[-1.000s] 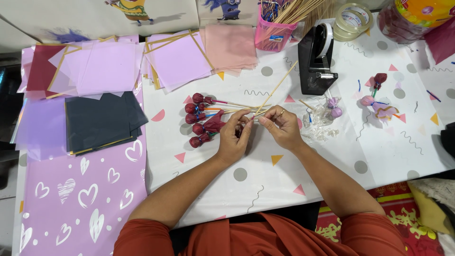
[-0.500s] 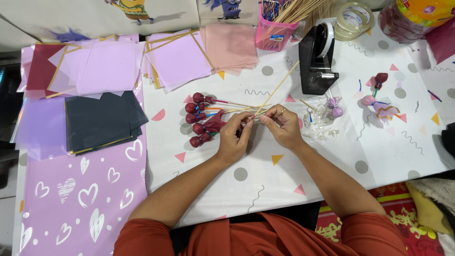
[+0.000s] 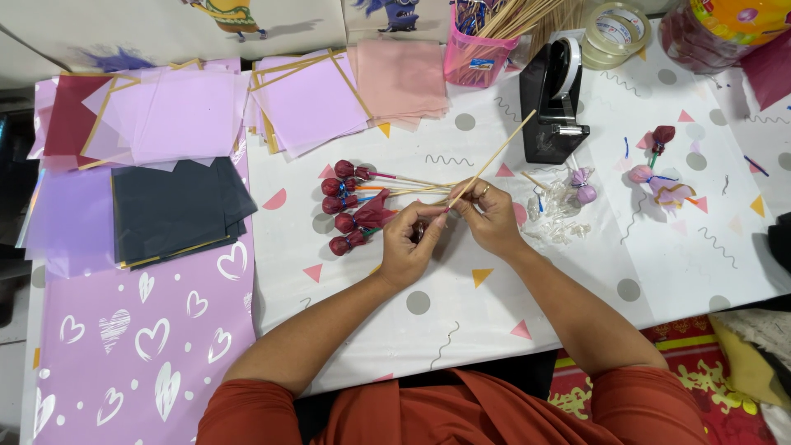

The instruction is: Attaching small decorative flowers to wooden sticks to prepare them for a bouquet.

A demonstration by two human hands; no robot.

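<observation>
Both hands pinch one wooden skewer [image 3: 492,160] mid-table: left hand [image 3: 409,247] and right hand [image 3: 486,216] grasping its lower end. Red-wrapped lollipops [image 3: 353,206] lie just left; a black tape dispenser [image 3: 550,100] stands toward the far edge.

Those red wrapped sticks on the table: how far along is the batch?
Done: about five red wrapped sticks lie in a pile, and two more wrapped pieces lie at the right. In hand: the left hand and right hand work together on one bare stick. Left: many sticks in the pink cup and stacks of sheets.

Small item between hands [image 3: 449,231] perhaps hidden.
</observation>
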